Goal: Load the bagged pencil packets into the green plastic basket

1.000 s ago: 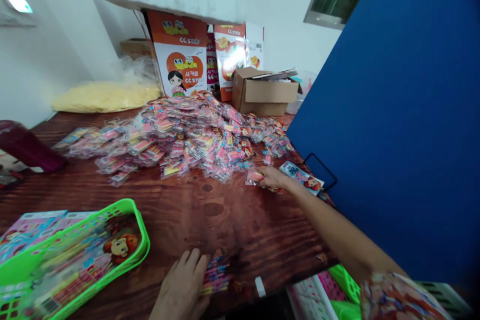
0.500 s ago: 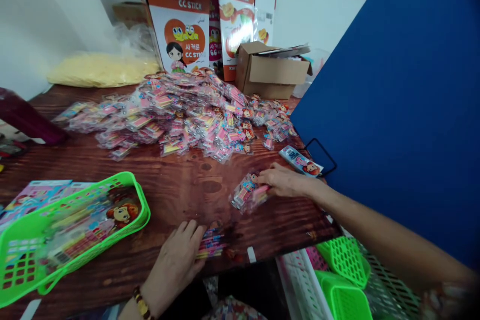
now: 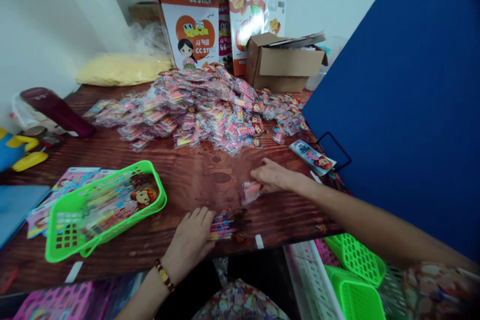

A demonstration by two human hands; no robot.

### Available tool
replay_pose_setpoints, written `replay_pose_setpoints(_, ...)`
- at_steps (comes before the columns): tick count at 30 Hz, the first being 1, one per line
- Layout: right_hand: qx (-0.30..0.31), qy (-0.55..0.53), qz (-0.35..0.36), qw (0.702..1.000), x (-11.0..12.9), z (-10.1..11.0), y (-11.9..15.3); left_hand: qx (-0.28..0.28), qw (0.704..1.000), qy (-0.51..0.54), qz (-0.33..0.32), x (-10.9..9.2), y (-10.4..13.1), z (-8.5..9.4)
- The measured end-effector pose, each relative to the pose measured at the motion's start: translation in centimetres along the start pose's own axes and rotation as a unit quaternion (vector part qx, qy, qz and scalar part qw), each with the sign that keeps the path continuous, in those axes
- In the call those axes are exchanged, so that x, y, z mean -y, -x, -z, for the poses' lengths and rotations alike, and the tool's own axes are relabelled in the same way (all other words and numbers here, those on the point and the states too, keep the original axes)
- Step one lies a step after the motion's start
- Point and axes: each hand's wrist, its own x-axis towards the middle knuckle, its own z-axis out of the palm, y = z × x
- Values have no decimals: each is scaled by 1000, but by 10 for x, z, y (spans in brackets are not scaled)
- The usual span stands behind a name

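Observation:
My left hand (image 3: 192,234), a beaded bracelet on its wrist, rests near the table's front edge. Its fingers close on the left end of a bundle of thin, colourful pencils (image 3: 222,227), seemingly in clear wrapping. To the right, my right hand (image 3: 273,176) has its fingers bent round a small clear packet with pink contents (image 3: 251,191); motion blurs the packet, and the fingertips are partly hidden. Behind both hands lies a large heap of similar small packets (image 3: 210,105). A green basket (image 3: 107,235) on the left holds larger clear packs with a red-haired cartoon figure.
Printed cards (image 3: 69,185) lie beside the basket. A dark red bottle (image 3: 60,112) lies tilted at the left. Along the back are an open carton (image 3: 283,67) and printed boxes (image 3: 191,25). A blue panel (image 3: 405,100) bounds the right, with green baskets (image 3: 360,290) below the table edge.
The view has shifted left. The labelled packet beneath my right hand no longer shows; only the blurred pink one does. My left hand stays at the pencils.

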Motion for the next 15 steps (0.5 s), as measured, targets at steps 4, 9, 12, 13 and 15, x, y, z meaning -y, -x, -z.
replay_pose_setpoints(4, -94, -100, -89, 986, 43, 7, -17, -22, 999, -38, -15, -4, 0, 1)
replay_pose_setpoints(9, -81, -102, -64, 989, 112, 9, -49, -59, 997, -52, -19, -6, 1, 0)
replay_pose_setpoints(12, -36, -123, -32, 991, 124, 14, -46, -86, 995, -39, -16, -8, 5, -3)
replay_pose_setpoints(13, -18, -142, -15, 990, 122, 16, -43, -92, 995, -32, -11, -8, 7, -4)
replay_pose_setpoints(15, 18, -184, 24, 983, 116, 19, -34, -108, 994, -21, 4, -9, 9, -7)
